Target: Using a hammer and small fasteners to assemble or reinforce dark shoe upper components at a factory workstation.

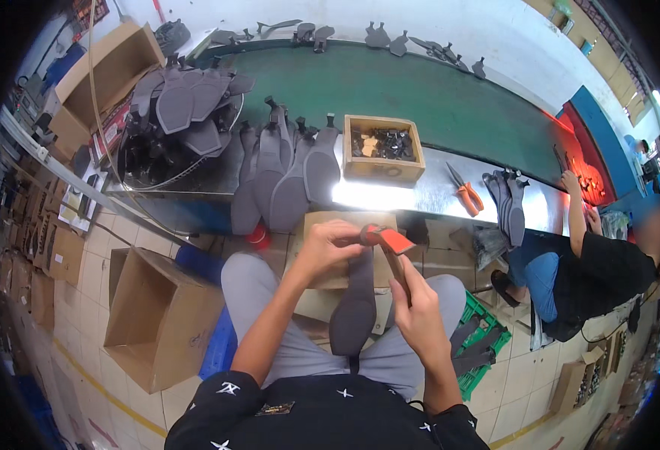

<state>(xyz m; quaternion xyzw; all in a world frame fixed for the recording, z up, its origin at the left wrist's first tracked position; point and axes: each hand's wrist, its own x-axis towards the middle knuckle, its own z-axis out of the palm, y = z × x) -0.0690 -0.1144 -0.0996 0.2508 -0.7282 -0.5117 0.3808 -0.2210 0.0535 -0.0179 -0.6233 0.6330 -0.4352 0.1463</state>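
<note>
A long grey shoe-shaped piece [354,304], matte and smooth, is held upright over the lap. The right hand [420,311] is closed on a tool with an orange handle [393,244]; the left hand [330,247] pinches the piece's top end just beside it. Trimming seems in hand, calling for steady guiding. Beyond the grip, similar grey pieces [285,176] and a wooden box [383,148] lie on the surface [420,196].

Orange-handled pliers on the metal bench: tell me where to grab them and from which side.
Grip the orange-handled pliers by the two orange handles, which point toward the bench's near edge while the grey jaws point away toward the green belt. Come from above on the near side; they lie flat, apart from the wooden box.
</note>
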